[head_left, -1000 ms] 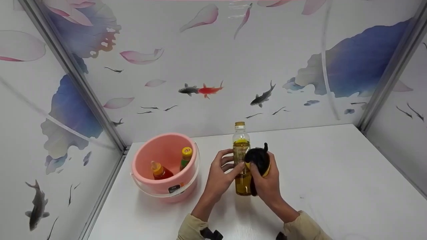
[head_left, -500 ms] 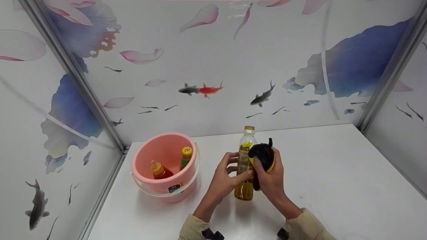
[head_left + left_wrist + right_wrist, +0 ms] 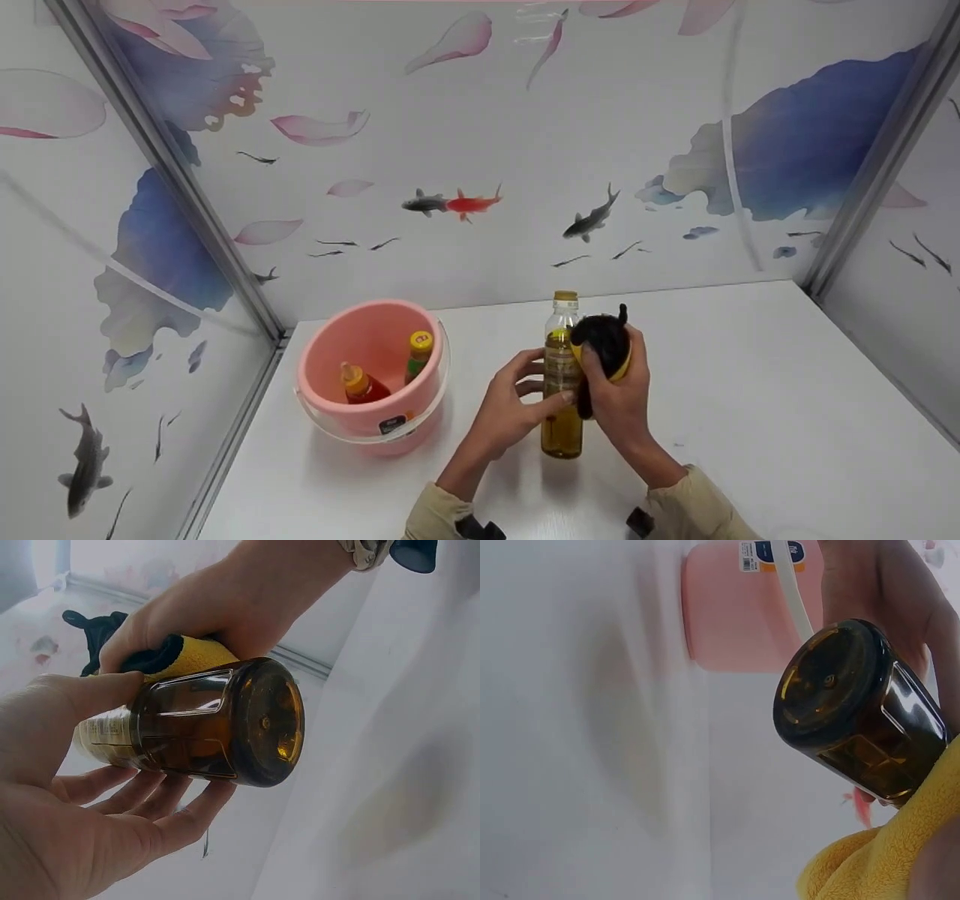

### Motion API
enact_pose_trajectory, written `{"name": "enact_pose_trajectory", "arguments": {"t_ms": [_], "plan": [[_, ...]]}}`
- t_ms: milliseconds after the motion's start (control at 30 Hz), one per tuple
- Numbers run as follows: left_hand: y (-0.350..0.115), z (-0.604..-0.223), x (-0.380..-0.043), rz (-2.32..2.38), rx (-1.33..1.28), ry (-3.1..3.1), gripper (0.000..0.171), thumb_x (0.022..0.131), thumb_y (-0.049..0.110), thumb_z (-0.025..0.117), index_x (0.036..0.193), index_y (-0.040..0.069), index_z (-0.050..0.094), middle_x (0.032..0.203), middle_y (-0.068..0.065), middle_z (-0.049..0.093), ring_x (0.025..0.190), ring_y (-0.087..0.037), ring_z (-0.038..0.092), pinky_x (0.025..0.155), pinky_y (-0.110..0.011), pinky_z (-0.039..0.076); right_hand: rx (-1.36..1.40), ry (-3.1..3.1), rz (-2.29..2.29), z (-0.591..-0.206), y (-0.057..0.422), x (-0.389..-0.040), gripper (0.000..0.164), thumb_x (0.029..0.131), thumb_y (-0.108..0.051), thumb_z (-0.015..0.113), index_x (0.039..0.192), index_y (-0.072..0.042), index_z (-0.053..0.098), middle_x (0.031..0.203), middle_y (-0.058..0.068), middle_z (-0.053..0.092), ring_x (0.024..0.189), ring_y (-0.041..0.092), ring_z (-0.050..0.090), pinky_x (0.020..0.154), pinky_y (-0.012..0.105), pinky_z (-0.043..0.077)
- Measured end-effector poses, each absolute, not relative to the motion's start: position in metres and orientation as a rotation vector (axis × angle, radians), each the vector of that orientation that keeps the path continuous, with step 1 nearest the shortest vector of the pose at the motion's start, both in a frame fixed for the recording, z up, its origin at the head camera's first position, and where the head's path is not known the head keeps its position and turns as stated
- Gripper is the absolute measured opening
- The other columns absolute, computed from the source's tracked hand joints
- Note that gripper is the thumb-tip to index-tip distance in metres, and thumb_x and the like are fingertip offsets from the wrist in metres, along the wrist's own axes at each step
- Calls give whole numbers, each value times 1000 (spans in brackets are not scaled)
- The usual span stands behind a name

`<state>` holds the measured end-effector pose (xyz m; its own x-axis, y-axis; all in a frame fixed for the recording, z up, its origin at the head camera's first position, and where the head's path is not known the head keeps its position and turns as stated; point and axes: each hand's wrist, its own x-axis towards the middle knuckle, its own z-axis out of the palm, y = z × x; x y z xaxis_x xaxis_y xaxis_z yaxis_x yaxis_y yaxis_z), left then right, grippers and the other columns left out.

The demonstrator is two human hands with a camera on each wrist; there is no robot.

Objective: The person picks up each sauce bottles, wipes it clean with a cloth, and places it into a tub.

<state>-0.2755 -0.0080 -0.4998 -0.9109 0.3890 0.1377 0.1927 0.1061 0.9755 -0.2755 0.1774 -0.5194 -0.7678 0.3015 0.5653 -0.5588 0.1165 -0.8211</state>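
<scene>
A clear bottle of yellow oil (image 3: pixel 562 439) with a gold cap stands upright in the air above the table, its base showing in both wrist views. My left hand (image 3: pixel 510 409) holds it from the left, thumb in front and fingers behind. My right hand (image 3: pixel 619 397) grips a bunched black and yellow cloth (image 3: pixel 604 341) against the bottle's right side. In the left wrist view the yellow towelling (image 3: pixel 199 658) lies along the bottle wall. The right wrist view shows a yellow fold of the cloth (image 3: pixel 885 855) beside the bottle (image 3: pixel 870 712).
A pink bucket (image 3: pixel 322 390) with a clear handle stands on the white table (image 3: pixel 750 390) to the left. Inside it are a red sauce bottle with an orange cap (image 3: pixel 364 385) and a yellow-capped bottle (image 3: pixel 418 356). Printed wall panels rise behind and at both sides.
Both hands, with the bottle and cloth, have shifted right and the bottle sits slightly lower in the head view. The bucket has stayed in place.
</scene>
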Motion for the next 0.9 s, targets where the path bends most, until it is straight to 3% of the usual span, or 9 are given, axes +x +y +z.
{"name": "enact_pose_trajectory", "arguments": {"t_ms": [233, 467, 667, 900], "plan": [[-7, -503, -275, 1923, 590, 2236, 69, 94, 37, 86, 155, 27, 54, 141, -1, 66, 123, -22, 72, 103, -44, 62, 250, -1739, 1760, -520, 178, -277, 50, 104, -7, 71, 149, -7, 50, 136, 2, 64, 117, 23, 64, 97, 23, 59], [-10, -503, -277, 1981, 600, 2241, 70, 97, 33, 84, 158, 21, 52, 144, -8, 65, 124, -26, 72, 105, -46, 61, 273, -1780, 1795, -522, 171, -274, 49, 104, -9, 71, 149, -10, 51, 134, 2, 65, 114, 22, 66, 93, 25, 60], [-12, -499, -279, 2027, 599, 2214, 69, 97, 31, 83, 158, 20, 52, 147, -8, 63, 125, -26, 71, 105, -44, 61, 320, -1796, 1770, -524, 167, -273, 47, 104, -8, 71, 147, -8, 52, 130, 6, 66, 107, 22, 67, 86, 27, 61], [-13, -498, -281, 2088, 554, 2212, 70, 96, 32, 85, 157, 22, 52, 147, -8, 64, 125, -25, 71, 106, -45, 61, 338, -1829, 1764, -526, 164, -273, 46, 103, -7, 71, 145, -8, 53, 128, 3, 67, 106, 21, 69, 87, 27, 62]]}}
